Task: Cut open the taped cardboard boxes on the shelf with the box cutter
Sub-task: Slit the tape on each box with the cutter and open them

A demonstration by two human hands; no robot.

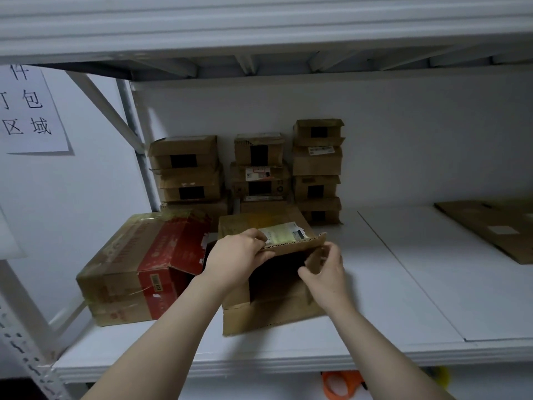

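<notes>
Both hands [239, 255] grip the open box's [268, 310] flaps.

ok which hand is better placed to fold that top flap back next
Left, probably. The left hand grips the top flap at its front edge, beside the label, while the right hand pinches the small side flap.

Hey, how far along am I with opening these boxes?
Done: the red box gapes open at its near end. In hand: the left hand and right hand hold the flaps of the open brown box. Left: the stacked small boxes behind look still taped.
</notes>
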